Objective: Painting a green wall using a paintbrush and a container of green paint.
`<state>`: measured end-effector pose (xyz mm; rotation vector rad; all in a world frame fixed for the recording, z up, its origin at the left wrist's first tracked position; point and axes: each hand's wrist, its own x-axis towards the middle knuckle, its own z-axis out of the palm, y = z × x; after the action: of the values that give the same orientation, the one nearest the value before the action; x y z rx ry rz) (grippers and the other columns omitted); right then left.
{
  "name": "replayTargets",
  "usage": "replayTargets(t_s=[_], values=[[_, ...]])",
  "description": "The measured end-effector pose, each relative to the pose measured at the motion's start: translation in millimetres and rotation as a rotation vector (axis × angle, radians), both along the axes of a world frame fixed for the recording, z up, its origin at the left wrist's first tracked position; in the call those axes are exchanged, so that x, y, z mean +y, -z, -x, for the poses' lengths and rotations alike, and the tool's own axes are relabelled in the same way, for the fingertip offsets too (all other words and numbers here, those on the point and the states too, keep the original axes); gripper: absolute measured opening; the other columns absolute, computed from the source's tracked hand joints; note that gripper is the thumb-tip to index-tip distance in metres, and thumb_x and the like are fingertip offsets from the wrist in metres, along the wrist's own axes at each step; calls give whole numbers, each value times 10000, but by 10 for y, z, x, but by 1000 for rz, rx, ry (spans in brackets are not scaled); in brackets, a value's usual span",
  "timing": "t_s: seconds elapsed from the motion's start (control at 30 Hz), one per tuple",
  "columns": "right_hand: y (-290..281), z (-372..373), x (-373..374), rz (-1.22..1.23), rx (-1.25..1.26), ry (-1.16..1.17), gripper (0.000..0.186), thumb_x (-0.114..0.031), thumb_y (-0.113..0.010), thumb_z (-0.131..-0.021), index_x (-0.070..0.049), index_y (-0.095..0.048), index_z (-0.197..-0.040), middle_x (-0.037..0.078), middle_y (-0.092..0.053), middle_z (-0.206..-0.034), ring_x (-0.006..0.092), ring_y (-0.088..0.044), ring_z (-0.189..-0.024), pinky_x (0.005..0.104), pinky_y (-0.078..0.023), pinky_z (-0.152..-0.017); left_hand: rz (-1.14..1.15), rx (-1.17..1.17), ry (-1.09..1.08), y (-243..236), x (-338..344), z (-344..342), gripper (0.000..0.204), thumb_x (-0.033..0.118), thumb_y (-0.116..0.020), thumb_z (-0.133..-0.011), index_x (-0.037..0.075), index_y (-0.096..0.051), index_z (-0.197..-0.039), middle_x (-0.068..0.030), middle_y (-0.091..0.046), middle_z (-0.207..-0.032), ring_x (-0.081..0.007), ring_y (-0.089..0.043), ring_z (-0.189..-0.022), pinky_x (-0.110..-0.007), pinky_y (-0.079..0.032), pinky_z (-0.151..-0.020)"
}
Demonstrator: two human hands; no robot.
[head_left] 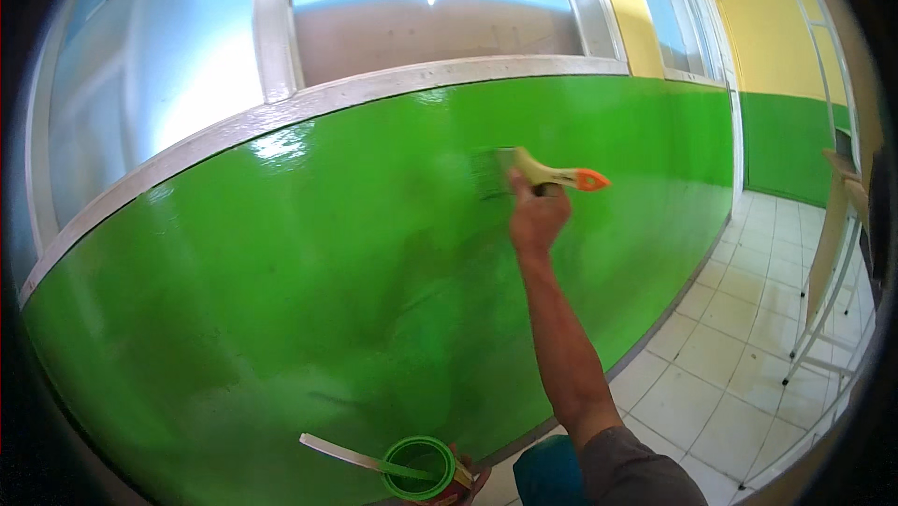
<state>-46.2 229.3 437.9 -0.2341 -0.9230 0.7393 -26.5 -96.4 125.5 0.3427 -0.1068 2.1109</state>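
Observation:
A wide paintbrush with a pale yellow, orange-tipped handle is gripped in my right hand, its fingers closed around the handle. Its bristles are at the glossy green wall, under the window ledge; they look slightly blurred. Low in the view, my left hand is closed around the side of a paint can, mostly hidden behind it. Green paint coats the can's rim and inside. A stir stick, white at its upper end and green lower down, leans out of the can to the left.
Above the green wall runs a white window frame with glass panes. White floor tiles lie to the right. A white metal-legged stand is at the right edge. Farther back is a yellow and green wall.

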Motion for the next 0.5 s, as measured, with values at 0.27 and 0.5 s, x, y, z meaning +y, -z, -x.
replayTargets(t_s=[0.27, 0.5], values=[[-83, 182, -740, -600, -267, 582, 261, -76, -740, -847, -25, -694, -1099, 92, -714, -1012, 218, -669, -891, 321, -537, -787, 572, 182, -493, -277, -150, -288, 756, 636, -501, -864, 56, -505, -1349, -207, -569, -1316, -406, -511, -1250, -667, -273, -1098], [-139, 317, -1199, -469, -25, -181, 259, -118, -740, -846, -37, -714, -1092, 94, -719, -939, 196, -678, -830, 320, -542, -761, -435, 27, 225, 525, -95, 251, 744, 620, -522, -868, 31, -525, -1322, -226, -567, -1312, -401, -513, -1253, -653, -312, -1086]])
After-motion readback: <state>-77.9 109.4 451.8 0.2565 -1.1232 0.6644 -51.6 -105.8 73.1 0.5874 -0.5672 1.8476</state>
